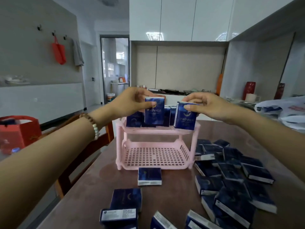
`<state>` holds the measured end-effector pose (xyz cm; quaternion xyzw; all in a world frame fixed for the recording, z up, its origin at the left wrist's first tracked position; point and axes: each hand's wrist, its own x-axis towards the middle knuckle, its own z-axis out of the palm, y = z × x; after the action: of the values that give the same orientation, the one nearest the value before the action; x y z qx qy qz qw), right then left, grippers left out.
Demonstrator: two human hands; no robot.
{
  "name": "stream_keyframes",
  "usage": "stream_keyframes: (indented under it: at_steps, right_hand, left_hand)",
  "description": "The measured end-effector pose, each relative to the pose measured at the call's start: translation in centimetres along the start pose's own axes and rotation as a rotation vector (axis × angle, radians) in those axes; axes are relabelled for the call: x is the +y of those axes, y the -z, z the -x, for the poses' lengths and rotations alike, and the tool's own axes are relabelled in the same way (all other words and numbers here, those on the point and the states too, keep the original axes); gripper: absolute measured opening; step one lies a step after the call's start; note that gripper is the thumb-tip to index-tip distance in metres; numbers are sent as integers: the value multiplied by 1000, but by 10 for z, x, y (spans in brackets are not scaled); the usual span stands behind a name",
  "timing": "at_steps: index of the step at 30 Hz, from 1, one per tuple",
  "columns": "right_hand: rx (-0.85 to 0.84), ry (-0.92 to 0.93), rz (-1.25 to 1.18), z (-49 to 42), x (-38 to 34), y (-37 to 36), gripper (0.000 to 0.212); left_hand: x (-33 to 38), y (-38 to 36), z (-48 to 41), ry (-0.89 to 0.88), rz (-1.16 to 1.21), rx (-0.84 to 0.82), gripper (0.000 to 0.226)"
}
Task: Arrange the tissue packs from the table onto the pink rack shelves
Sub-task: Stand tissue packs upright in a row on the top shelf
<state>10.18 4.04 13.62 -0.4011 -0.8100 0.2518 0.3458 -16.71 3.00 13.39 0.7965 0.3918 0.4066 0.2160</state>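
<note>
Presently both hands are raised over the pink rack [153, 146], which stands near the middle of the table [79, 207]. The left hand [132, 100] pinches one blue tissue pack [154, 111] by its upper end, thumb on the printed front and fingers curled over the top, and holds it upright over the middle of the top shelf [156, 130]. The right hand [209, 104] grips a second pack [185, 116] the same way, upright at the right front corner of that shelf. Whether either held pack's bottom edge touches the shelf cannot be told.

Behind the two held packs, several standing packs [134, 119] already fill the back of the top shelf, upright and close together. The slotted bottom shelf [153, 157] holds nothing.

On the table, a single pack [149, 176] lies flat just in front of the rack's front edge. A loose heap of packs [231, 176] lies beside the rack toward the table's right edge, many overlapping and tilted. More packs [125, 205] lie along the near edge, some cut off by the frame.

A beaded bracelet [95, 128] sits on the left wrist. A wooden chair [92, 146] stands at the table's left edge, with a red bag [18, 129] beyond it. A white plastic bag [288, 111] lies at the far right corner.
</note>
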Motion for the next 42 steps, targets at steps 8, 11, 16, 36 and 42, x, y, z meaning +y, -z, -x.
stream_keyframes:
  at_steps: [8, 11, 16, 36, 42]
  right_hand:
    - [196, 45, 43, -39, 37, 12, 15]
    - [171, 75, 111, -48, 50, 10, 14]
    - [134, 64, 178, -58, 71, 8, 15]
    - [144, 118, 300, -69, 88, -10, 33]
    - [159, 151, 361, -75, 92, -13, 32]
  left_hand:
    - [-12, -26, -60, -61, -192, 65, 18]
    - [-28, -38, -71, -74, -265, 76, 20]
    - [-45, -50, -81, -96, -326, 81, 24]
    - [-58, -56, -85, -50, -530, 30, 21]
    - [-60, -57, -84, -53, -541, 33, 23]
